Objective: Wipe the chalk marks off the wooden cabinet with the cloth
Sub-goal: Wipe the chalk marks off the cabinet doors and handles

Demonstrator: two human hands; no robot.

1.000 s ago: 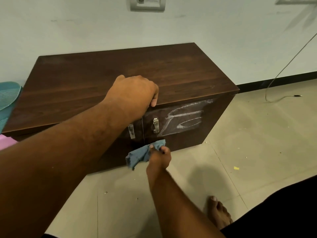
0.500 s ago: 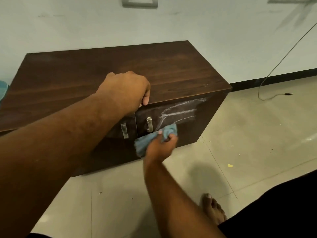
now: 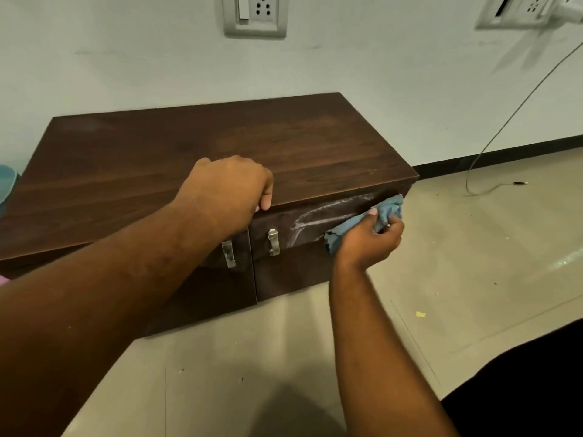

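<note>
A low dark wooden cabinet (image 3: 195, 152) stands against the wall, with two doors and metal handles (image 3: 273, 242). White chalk marks (image 3: 325, 212) streak the upper part of the right door. My right hand (image 3: 369, 239) grips a crumpled blue cloth (image 3: 383, 212) and presses it against the right end of that door, over the chalk. My left hand (image 3: 228, 187) rests on the cabinet's top front edge, fingers curled over the lip above the gap between the doors.
A thin cable (image 3: 492, 159) hangs down the wall and trails on the tiled floor at right. Wall sockets (image 3: 255, 14) sit above the cabinet. A yellow scrap (image 3: 420, 314) lies on the floor. A teal object (image 3: 6, 181) peeks in at far left.
My right hand has carried the cloth up from the door's bottom edge and rightwards across the chalk to the door's right end. The left hand stays on the top edge.
</note>
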